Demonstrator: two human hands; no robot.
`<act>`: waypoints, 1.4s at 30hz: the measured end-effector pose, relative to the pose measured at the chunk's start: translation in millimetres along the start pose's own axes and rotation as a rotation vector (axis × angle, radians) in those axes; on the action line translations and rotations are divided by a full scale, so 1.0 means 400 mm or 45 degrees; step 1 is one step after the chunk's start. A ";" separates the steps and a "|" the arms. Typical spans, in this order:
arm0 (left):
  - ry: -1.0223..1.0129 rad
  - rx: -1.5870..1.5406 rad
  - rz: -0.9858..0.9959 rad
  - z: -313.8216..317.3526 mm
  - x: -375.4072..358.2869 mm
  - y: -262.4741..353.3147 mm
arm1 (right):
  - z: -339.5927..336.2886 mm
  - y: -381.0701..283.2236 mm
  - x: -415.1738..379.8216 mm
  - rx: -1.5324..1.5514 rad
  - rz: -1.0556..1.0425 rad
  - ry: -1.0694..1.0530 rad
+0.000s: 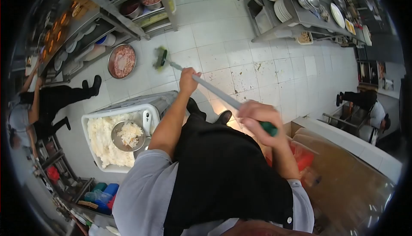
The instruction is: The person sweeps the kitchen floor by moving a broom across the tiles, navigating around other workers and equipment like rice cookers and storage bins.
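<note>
Both of my hands are wrapped round the long grey handle of a broom (218,92). My left hand (188,80) grips it lower down, nearer the head. Up by the green end of the handle is my right hand (261,122), closed and slightly blurred. The green broom head (162,59) rests on the white tiled floor (214,34), ahead and to the left, and its bristles look smeared by motion. Dark crumbs and bits (242,79) lie scattered on the tiles to the right of the handle.
A metal basin of raw meat (122,61) sits on the floor at left. Close by my left arm, a white tub of rice (96,139) holds a metal bowl (128,136). Shelving (283,23) stands at right. One co-worker (28,116) is at left, another (375,113) far right.
</note>
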State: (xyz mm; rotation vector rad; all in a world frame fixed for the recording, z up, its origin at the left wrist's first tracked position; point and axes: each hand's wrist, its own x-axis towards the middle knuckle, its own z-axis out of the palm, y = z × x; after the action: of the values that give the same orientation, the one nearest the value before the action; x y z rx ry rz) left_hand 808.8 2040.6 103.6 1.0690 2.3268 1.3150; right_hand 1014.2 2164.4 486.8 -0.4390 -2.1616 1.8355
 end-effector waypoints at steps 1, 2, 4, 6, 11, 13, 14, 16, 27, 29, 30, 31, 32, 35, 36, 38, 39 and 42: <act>-0.106 -0.023 -0.045 0.034 -0.033 -0.033 | 0.007 0.002 -0.015 -0.001 0.002 0.018; -0.208 -0.043 -0.093 0.076 -0.061 -0.058 | 0.009 0.003 -0.028 -0.048 0.000 -0.040; -0.197 -0.184 0.040 0.234 -0.123 -0.031 | -0.036 -0.021 -0.075 -0.154 0.047 -0.115; -0.374 -0.260 0.048 0.342 -0.126 0.121 | -0.101 -0.084 -0.136 -0.254 0.085 -0.067; -0.567 -0.404 0.292 0.523 -0.135 0.443 | -0.252 -0.174 -0.283 -0.425 -0.021 0.008; -0.539 -0.375 0.416 0.449 -0.122 0.611 | -0.343 -0.197 -0.382 -0.178 -0.377 0.155; -0.506 -0.343 0.536 0.427 -0.142 0.664 | -0.421 -0.219 -0.427 -0.096 -0.470 -0.022; -0.585 -0.388 0.483 0.408 -0.227 0.678 | -0.514 -0.221 -0.502 -0.007 -0.556 -0.173; -0.893 0.060 0.087 0.586 -0.486 0.431 | -0.511 -0.035 -0.634 0.010 0.005 -0.201; -0.970 -0.019 0.131 0.714 -0.469 0.524 | -0.521 -0.083 -0.666 -0.181 0.106 0.040; -0.968 -0.081 0.230 0.771 -0.459 0.565 | -0.527 -0.091 -0.683 -0.237 0.022 0.156; -0.994 -0.113 0.259 0.791 -0.449 0.624 | -0.551 -0.101 -0.696 -0.265 -0.086 0.114; -1.021 -0.144 0.289 0.787 -0.423 0.696 | -0.585 -0.118 -0.712 -0.290 -0.196 0.074; -1.121 -0.240 0.281 0.686 -0.397 0.836 | -0.679 -0.182 -0.743 -0.237 -0.445 -0.083; -0.980 -0.352 0.329 0.647 -0.424 0.823 | -0.687 -0.192 -0.731 -0.175 -0.499 -0.155; -0.891 -0.389 0.238 0.535 -0.482 0.742 | -0.696 -0.162 -0.706 -0.070 -0.590 -0.262; -0.941 -0.325 0.101 0.461 -0.514 0.662 | -0.696 -0.125 -0.691 -0.083 -0.505 -0.142; -1.186 0.011 -0.684 0.143 -0.694 0.404 | -0.678 -0.076 -0.645 -0.029 -0.409 0.051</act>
State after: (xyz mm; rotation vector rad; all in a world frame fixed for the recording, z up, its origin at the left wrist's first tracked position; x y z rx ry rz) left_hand 1108.8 1931.3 170.4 0.7303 1.6957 0.4415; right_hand 1356.3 2302.7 557.4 -0.1208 -2.0854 1.6141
